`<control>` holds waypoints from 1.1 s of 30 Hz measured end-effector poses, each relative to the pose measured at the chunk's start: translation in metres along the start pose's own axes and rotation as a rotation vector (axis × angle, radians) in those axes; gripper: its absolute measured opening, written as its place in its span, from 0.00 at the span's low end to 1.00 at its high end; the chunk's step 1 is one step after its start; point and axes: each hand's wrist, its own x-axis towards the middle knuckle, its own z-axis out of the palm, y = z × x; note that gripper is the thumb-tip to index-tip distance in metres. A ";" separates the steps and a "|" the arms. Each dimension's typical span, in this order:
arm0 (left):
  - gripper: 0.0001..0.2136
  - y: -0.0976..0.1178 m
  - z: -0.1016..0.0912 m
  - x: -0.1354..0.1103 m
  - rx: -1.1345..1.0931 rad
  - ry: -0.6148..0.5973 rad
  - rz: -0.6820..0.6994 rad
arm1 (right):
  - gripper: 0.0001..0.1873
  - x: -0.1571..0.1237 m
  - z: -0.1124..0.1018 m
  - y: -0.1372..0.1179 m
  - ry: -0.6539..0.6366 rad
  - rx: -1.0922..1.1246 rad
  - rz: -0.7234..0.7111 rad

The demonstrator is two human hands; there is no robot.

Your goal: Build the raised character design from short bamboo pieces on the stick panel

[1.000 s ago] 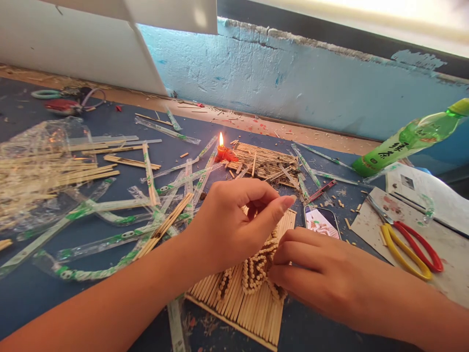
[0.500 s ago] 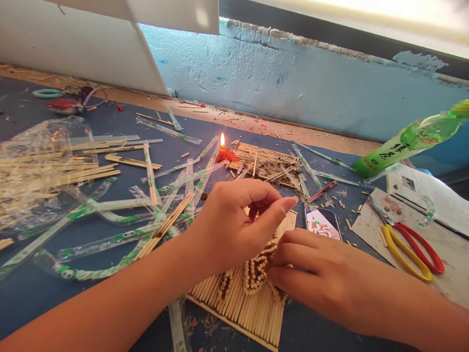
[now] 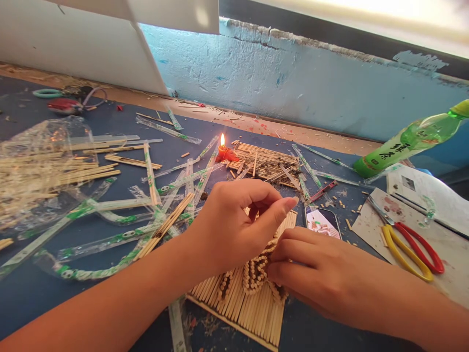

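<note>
A mat of wooden sticks (image 3: 252,313) laid side by side lies in front of me. Curving rows of short upright stick pieces (image 3: 254,276) stand on it. Over the mat's far part, my left hand (image 3: 244,225) is closed, thumb and index finger pinched together; anything between them is too small to make out. My right hand (image 3: 311,269) rests at the right side of the rows with curled fingers touching them. Its fingertips are hidden, so what they grip cannot be seen.
A lit candle (image 3: 222,152) burns beyond my hands, beside a charred stick panel (image 3: 266,164). At right are a phone (image 3: 322,223), red-and-yellow-handled pliers (image 3: 414,249) and a tilted green bottle (image 3: 399,144). Plastic wrappers (image 3: 106,242) and loose sticks (image 3: 168,222) litter the left.
The fingers of my right hand have shifted very slightly against the stick rows. My left hand holds its place.
</note>
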 end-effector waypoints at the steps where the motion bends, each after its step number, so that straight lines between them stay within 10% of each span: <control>1: 0.11 0.000 0.000 0.000 -0.001 0.000 -0.001 | 0.10 0.000 0.000 0.000 -0.009 -0.005 0.000; 33: 0.11 0.001 0.000 -0.001 0.008 -0.009 -0.015 | 0.14 -0.003 -0.006 0.001 0.044 0.022 -0.029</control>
